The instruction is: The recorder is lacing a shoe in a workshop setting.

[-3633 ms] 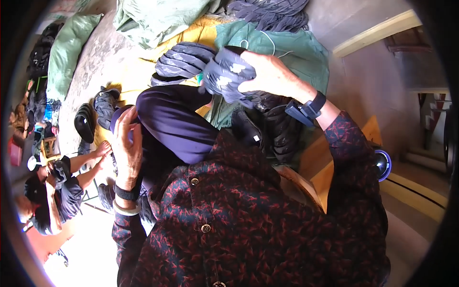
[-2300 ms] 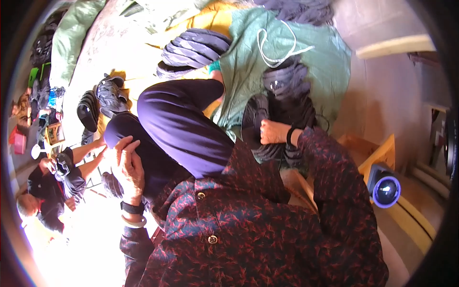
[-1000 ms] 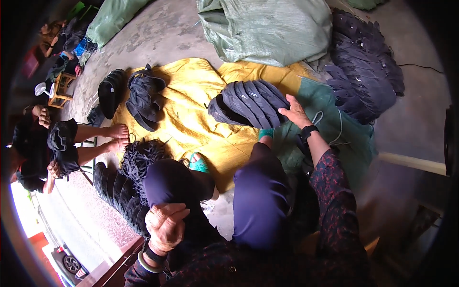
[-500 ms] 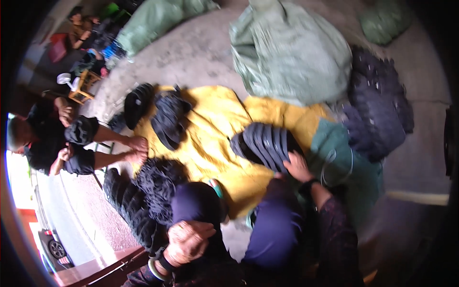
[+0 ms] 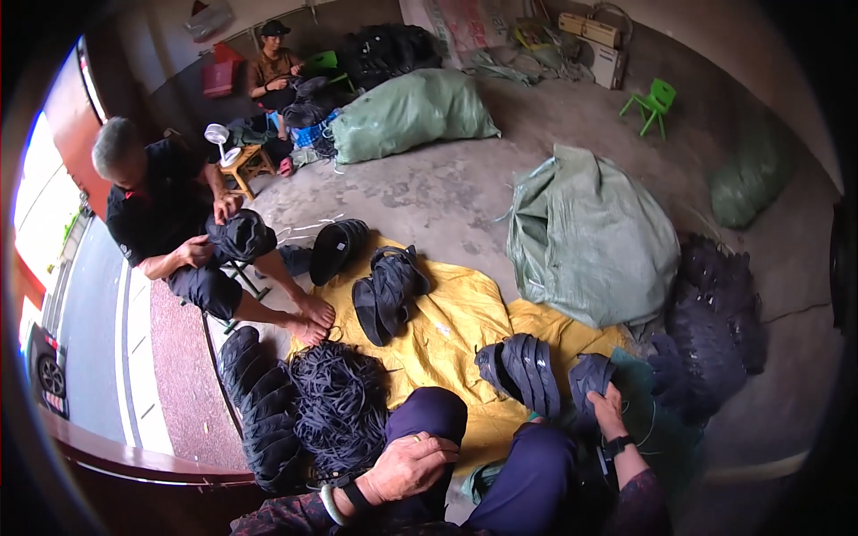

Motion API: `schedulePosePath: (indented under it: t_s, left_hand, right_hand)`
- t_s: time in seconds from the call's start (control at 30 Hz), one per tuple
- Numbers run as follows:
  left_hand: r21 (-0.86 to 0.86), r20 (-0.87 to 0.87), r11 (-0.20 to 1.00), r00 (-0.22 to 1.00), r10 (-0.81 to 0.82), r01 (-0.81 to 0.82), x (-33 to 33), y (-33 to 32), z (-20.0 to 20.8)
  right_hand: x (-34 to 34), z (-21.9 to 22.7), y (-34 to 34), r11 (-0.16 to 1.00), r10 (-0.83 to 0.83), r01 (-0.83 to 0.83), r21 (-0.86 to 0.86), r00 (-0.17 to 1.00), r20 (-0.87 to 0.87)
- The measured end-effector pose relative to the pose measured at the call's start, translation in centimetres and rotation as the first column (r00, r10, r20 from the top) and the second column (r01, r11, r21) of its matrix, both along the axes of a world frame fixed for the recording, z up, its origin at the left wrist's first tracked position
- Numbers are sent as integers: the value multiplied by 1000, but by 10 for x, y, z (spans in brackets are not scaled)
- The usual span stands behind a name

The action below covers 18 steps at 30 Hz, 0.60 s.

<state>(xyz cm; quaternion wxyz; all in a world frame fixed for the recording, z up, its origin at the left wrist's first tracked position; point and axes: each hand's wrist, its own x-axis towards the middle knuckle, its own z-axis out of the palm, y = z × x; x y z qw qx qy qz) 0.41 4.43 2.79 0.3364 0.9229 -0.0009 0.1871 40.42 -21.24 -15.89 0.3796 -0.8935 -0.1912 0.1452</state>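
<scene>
My right hand (image 5: 609, 413) grips a black shoe upper (image 5: 590, 382), its fingers closed on the upper's near right edge. Just left of it, on the yellow sheet (image 5: 483, 429), stands a short row of nested black shoe uppers (image 5: 520, 371), with a gap between. My left hand (image 5: 413, 466) lies draped over my left knee with nothing in it; its fingertips curve over the knee and are partly hidden. Beside that knee are a heap of black laces (image 5: 341, 406) and a long row of black uppers (image 5: 261, 415).
A seated co-worker (image 5: 152, 201) at the left handles a black upper; another person (image 5: 273, 71) sits farther back. Green sacks (image 5: 594, 241) stand beyond the sheet. A pile of dark uppers (image 5: 715, 330) lies at the right, a green chair (image 5: 654, 105) at the back.
My view has tilted up, bringing in more of the room. My right hand has gone from resting on the row to holding one upper apart at its right. The left hand stays on the knee.
</scene>
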Motion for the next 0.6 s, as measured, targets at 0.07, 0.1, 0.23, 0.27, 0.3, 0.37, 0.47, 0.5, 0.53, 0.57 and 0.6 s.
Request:
schedulePosePath:
  t_s: [0.07, 0.1, 0.23, 0.27, 0.3, 0.37, 0.47, 0.5, 0.53, 0.57, 0.6]
  left_hand:
    - [2, 17, 1000, 1000, -6, 6, 1, -3, -4]
    - [14, -3, 1000, 1000, 2, -2, -2, -3, -6]
    - [11, 26, 1000, 1000, 17, -17, -3, -7, -1]
    - [-14, 49, 1000, 998, 27, -26, 0, -10, 0]
    - [-52, 67, 998, 997, 27, -23, -1, -9, -4]
    - [-117, 59, 989, 994, 96, -89, 0, -15, -4]
    - [-220, 19, 962, 985, 172, -163, -7, -16, -5]
    - [-286, 5, 941, 982, 189, -180, -6, -17, -4]
    - [-352, -12, 915, 979, 205, -196, -5, -17, -3]
    - [-336, -37, 920, 979, 199, -200, -6, -16, -2]
    - [-332, -36, 921, 978, 204, -204, -7, -17, -1]
  right_hand:
    - [-5, 29, -9, 976, -88, 105, 192, 991, -97]
    - [-9, 52, 0, 943, 3, 77, 325, 971, -238]
    - [-56, 184, 27, 739, 160, 160, 655, 902, -400]
    - [-58, 201, 20, 718, 188, 150, 680, 899, -396]
    - [-75, 234, 29, 666, 216, 192, 721, 876, -432]
    - [-97, 273, 31, 593, 278, 229, 772, 842, -463]
    - [-139, 302, 27, 510, 348, 294, 808, 789, -507]
    - [-149, 293, 17, 517, 306, 359, 777, 770, -560]
    - [-161, 286, 9, 490, 297, 455, 744, 715, -633]
    - [-169, 278, 0, 521, 336, 441, 731, 681, -651]
    - [-177, 266, -12, 554, 372, 427, 715, 642, -671]
